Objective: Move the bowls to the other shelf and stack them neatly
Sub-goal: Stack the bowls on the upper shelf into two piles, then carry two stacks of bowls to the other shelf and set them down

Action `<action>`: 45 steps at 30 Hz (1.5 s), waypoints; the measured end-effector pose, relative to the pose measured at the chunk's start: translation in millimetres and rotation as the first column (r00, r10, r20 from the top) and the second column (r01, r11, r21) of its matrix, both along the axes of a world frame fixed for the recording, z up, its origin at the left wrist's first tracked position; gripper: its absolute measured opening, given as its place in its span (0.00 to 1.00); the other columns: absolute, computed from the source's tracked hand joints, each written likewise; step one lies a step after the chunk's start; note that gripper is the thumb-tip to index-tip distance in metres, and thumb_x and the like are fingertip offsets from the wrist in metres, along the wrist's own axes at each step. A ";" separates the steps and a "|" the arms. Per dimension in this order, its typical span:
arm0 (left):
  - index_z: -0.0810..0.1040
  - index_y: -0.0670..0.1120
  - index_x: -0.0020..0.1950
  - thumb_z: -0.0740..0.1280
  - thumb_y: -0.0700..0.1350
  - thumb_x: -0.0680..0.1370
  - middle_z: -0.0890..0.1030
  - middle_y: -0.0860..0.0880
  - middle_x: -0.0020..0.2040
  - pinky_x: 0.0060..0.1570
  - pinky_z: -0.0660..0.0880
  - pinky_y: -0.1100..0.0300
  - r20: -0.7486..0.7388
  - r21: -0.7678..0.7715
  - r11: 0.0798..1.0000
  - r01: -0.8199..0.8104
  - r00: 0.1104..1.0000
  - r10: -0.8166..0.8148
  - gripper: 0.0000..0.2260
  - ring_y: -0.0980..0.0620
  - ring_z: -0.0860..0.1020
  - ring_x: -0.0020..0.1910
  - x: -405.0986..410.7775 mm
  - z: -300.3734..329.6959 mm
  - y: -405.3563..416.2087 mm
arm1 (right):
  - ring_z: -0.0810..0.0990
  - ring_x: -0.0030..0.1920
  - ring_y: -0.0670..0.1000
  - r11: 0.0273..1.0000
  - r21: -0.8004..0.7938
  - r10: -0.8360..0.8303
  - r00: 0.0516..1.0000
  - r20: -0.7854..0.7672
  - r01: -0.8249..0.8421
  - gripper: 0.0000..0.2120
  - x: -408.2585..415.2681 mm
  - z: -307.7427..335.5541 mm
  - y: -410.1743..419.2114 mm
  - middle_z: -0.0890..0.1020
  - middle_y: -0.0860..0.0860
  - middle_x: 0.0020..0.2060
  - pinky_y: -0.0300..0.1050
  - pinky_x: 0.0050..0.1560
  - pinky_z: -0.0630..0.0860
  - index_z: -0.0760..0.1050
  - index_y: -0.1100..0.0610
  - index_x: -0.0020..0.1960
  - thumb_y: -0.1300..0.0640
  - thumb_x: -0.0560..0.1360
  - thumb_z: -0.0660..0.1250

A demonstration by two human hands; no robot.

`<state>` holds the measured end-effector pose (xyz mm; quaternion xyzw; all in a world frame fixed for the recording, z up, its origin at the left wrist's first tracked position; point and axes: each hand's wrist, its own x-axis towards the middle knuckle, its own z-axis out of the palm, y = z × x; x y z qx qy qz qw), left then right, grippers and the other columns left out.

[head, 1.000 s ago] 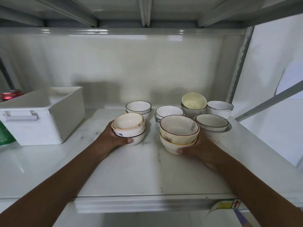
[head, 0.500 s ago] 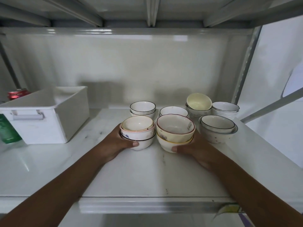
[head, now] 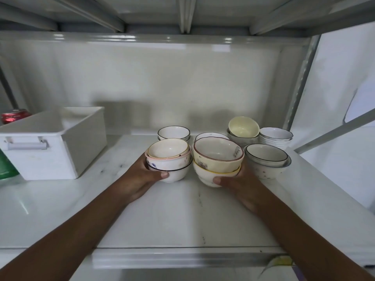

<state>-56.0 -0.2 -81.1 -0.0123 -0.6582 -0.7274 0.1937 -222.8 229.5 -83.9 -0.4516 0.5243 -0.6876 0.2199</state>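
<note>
While both hands sit apart | left hand [head: 140, 179] grips pink-rimmed stack [head: 169, 159] | right hand [head: 239, 184] grips cream stack [head: 218, 161]

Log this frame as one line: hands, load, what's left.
left hand: grips left bowl stack | right hand: grips right bowl stack | other bowl stacks behind on shelf

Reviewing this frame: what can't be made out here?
- Head view: fingers of the left hand and right hand, hidden behind the held bowl stacks.
- Whether the held stacks rest on the shelf or are lifted.
- Red can and green object: cut off by the white bin and frame edge.
</note>
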 end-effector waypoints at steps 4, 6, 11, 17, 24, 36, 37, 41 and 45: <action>0.65 0.38 0.73 0.74 0.33 0.63 0.72 0.33 0.69 0.71 0.64 0.41 -0.031 0.036 0.999 -0.004 0.999 0.005 0.39 0.35 0.70 0.69 -3.6 3.4 1.0 | 0.73 0.70 0.62 0.999 -0.016 -0.038 0.999 0.006 0.038 0.47 -3.3 -1.4 -0.3 0.76 0.60 0.69 0.67 0.71 0.67 0.64 0.58 0.76 0.67 0.61 0.81; 0.65 0.38 0.73 0.73 0.33 0.62 0.73 0.34 0.68 0.68 0.68 0.43 -0.061 0.074 0.997 0.009 0.998 -0.005 0.39 0.37 0.72 0.68 -5.2 4.1 3.4 | 0.72 0.71 0.63 0.999 -0.028 -0.044 0.999 0.022 0.044 0.48 -4.3 1.2 1.8 0.74 0.61 0.70 0.69 0.71 0.65 0.62 0.59 0.76 0.66 0.61 0.81; 0.67 0.40 0.71 0.67 0.26 0.67 0.80 0.40 0.62 0.53 0.79 0.51 -0.086 0.111 0.993 0.028 0.996 -0.019 0.33 0.44 0.80 0.60 -9.0 14.4 11.5 | 0.72 0.71 0.63 0.995 -0.057 -0.081 0.996 0.039 0.084 0.51 0.1 5.4 7.6 0.74 0.59 0.70 0.72 0.69 0.66 0.62 0.56 0.76 0.60 0.60 0.84; 0.72 0.44 0.63 0.56 0.19 0.72 0.85 0.47 0.52 0.46 0.81 0.58 -0.100 0.078 0.993 0.092 0.991 -0.084 0.28 0.51 0.83 0.52 -14.2 30.5 20.6 | 0.76 0.68 0.60 0.988 -0.078 -0.134 0.991 0.021 0.136 0.40 9.1 20.5 18.4 0.79 0.55 0.66 0.64 0.63 0.75 0.71 0.46 0.70 0.65 0.62 0.78; 0.69 0.42 0.71 0.85 0.46 0.54 0.80 0.43 0.62 0.52 0.80 0.50 -0.074 0.069 0.984 0.165 0.984 -0.160 0.48 0.46 0.79 0.60 -24.4 51.1 26.8 | 0.75 0.68 0.61 0.969 -0.065 -0.234 0.971 0.048 0.237 0.44 23.2 42.5 41.8 0.77 0.58 0.68 0.57 0.59 0.77 0.64 0.55 0.75 0.62 0.63 0.78; 0.69 0.43 0.70 0.86 0.49 0.50 0.82 0.46 0.58 0.49 0.81 0.48 -0.137 0.085 0.925 0.371 0.924 -0.358 0.51 0.48 0.81 0.57 -39.4 81.3 83.2 | 0.75 0.67 0.66 0.857 -0.074 -0.506 0.860 0.068 0.510 0.43 69.0 63.1 121.6 0.78 0.61 0.66 0.70 0.64 0.72 0.65 0.54 0.74 0.61 0.61 0.78; 0.68 0.43 0.70 0.86 0.48 0.50 0.82 0.46 0.58 0.49 0.81 0.49 -0.140 0.081 0.913 0.400 0.911 -0.387 0.52 0.48 0.81 0.56 -41.1 82.3 89.5 | 0.75 0.67 0.65 0.844 -0.074 -0.527 0.847 0.065 0.531 0.44 73.2 64.6 130.7 0.78 0.60 0.66 0.70 0.63 0.73 0.65 0.54 0.74 0.61 0.61 0.78; 0.71 0.44 0.67 0.85 0.48 0.51 0.82 0.45 0.58 0.51 0.80 0.49 -0.141 0.067 0.847 0.527 0.846 -0.515 0.47 0.47 0.81 0.57 -48.9 81.3 124.1 | 0.76 0.66 0.64 0.793 -0.091 -0.599 0.798 0.057 0.602 0.44 93.5 68.1 174.5 0.77 0.62 0.66 0.69 0.62 0.74 0.64 0.55 0.74 0.62 0.61 0.78; 0.69 0.43 0.69 0.86 0.48 0.49 0.82 0.45 0.58 0.49 0.81 0.50 -0.130 0.084 0.786 0.612 0.789 -0.600 0.51 0.46 0.81 0.57 -57.0 79.9 167.5 | 0.77 0.65 0.64 0.750 -0.105 -0.652 0.757 0.046 0.653 0.44 118.0 73.3 219.6 0.77 0.64 0.66 0.63 0.61 0.76 0.63 0.58 0.75 0.63 0.62 0.77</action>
